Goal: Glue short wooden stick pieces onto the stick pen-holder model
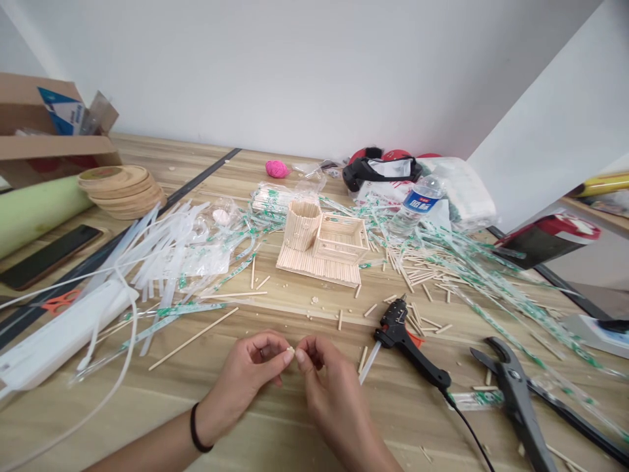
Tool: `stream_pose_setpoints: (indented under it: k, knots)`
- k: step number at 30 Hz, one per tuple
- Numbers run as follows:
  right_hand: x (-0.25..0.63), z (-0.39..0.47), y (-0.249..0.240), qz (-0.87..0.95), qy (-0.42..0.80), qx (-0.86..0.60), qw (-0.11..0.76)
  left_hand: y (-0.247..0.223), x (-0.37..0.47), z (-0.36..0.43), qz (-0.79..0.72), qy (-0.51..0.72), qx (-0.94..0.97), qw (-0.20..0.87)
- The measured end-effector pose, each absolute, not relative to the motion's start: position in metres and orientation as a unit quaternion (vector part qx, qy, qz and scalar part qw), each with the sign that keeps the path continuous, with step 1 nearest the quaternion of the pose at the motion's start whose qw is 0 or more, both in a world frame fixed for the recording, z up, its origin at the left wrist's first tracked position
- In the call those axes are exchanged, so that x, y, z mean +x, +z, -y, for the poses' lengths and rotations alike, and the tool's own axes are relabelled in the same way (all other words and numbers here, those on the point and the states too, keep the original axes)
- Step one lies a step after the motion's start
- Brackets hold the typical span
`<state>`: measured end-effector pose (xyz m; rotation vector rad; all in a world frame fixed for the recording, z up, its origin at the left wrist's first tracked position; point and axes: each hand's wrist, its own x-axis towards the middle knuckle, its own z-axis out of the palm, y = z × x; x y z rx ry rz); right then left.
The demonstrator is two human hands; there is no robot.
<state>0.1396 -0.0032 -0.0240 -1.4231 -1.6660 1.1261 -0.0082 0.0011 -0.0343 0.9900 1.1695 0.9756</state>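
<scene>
Low over the front of the table, my left hand [253,373] pinches a small pale piece [290,350] between thumb and fingertips. It looks like bits cut from a wooden stick, but is too small to make out fully. My right hand [327,387] is closed, its thumb and fingertips meeting at the piece's right side. Beyond my hands stands a model made of wooden sticks: a flat base [319,273] bearing a round cup [301,226] and an open square box [343,239]. Small pale crumbs [315,300] lie between the model and my hands.
To the right lie a black glue gun [397,328], large cutting pliers [515,387], loose sticks [417,265] and a water bottle [417,203]. On the left are clear glue sticks [160,259], a power strip [69,334] with a cable, a phone [52,254] and wooden discs [120,190].
</scene>
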Motion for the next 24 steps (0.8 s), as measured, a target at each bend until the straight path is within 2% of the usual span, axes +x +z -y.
stream_pose_setpoints:
  k: [7, 14, 24]
  knots:
    - [0.1396, 0.0027, -0.0277, 0.665, 0.382, -0.549, 0.332, -0.0311, -0.0077, -0.0017, -0.511, 0.422, 0.432, 0.612]
    - [0.1433, 0.0032, -0.0210, 0.728, 0.346, -0.469, 0.360, -0.0294, -0.0095, -0.0020, -0.505, 0.417, 0.402, 0.640]
    - [0.1435, 0.0029, -0.0261, 0.742, 0.303, -0.480, 0.357, -0.0281, -0.0088, 0.0004, -0.510, 0.428, 0.392, 0.635]
